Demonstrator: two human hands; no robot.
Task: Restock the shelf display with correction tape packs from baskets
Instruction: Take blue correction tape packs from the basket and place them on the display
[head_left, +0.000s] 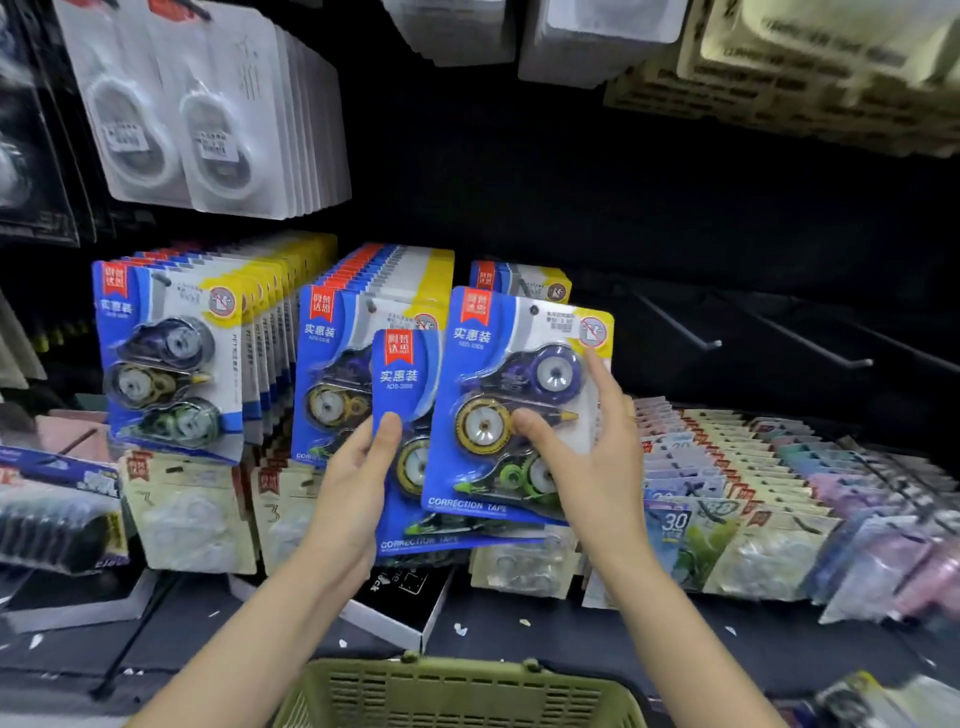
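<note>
1. At six o'clock sits the green basket (457, 693); the packs are up at centre, in front of the pegs.
2. The left hand (358, 483) grips a small stack of correction tape packs (402, 395), thumb on the front card.
3. The right hand (582, 441) pinches the front pack (519, 405), thumb on the blister, fingers half spread behind its three o'clock edge.
4. They look light, stiff-carded and slick; I'd hold the card edges, not the bulging blister.
5. Bare pegs (680, 325) wait at two o'clock.

White blister packs (208, 130) hanging upper left, pastel packet rows (779, 467) lower right, black box (400, 597) below.
</note>
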